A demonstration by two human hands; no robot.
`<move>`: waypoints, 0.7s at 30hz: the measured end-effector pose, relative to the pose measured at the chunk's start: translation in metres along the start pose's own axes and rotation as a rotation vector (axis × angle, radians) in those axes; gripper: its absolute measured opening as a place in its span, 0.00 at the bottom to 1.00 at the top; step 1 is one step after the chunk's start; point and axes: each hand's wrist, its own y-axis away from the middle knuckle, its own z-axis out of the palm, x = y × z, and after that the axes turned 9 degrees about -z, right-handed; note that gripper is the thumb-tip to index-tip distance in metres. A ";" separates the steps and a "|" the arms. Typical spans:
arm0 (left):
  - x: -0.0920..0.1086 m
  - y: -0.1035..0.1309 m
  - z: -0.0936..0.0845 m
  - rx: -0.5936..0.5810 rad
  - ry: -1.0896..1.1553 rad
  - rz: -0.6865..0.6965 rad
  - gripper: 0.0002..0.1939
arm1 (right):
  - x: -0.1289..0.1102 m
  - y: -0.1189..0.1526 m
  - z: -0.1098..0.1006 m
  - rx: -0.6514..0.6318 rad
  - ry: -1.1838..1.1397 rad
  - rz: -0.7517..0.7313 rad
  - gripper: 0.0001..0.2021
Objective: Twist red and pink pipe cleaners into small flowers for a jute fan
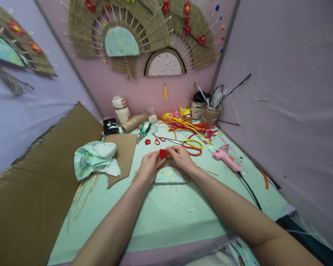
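Observation:
Near the middle of the pale green table (166,207), a red flower (162,153) is held between my two hands. The fingers of my left hand (150,164) close on its left side. My right hand (180,157) pinches at its right edge. Directly below and partly under both hands lies a small fan-shaped piece (170,175) with a half-round centre of green and yellow patterned cloth. My hands and wrists hide parts of its brown outer band. Another red flower (147,142) rests on the table beyond my left hand.
Large scissors (192,146), small red scissors (158,139) and green-handled pruners (143,133) lie beyond my hands. A pink glue gun (227,160) is at right. Crumpled cloth (96,159) and cardboard (124,147) are at left. Colourful stems (191,127), twine (135,121) and a bottle (121,109) stand farther back.

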 end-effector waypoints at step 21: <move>-0.014 -0.022 -0.020 -0.088 -0.348 0.227 0.13 | -0.018 0.001 -0.002 -0.080 -0.218 0.216 0.12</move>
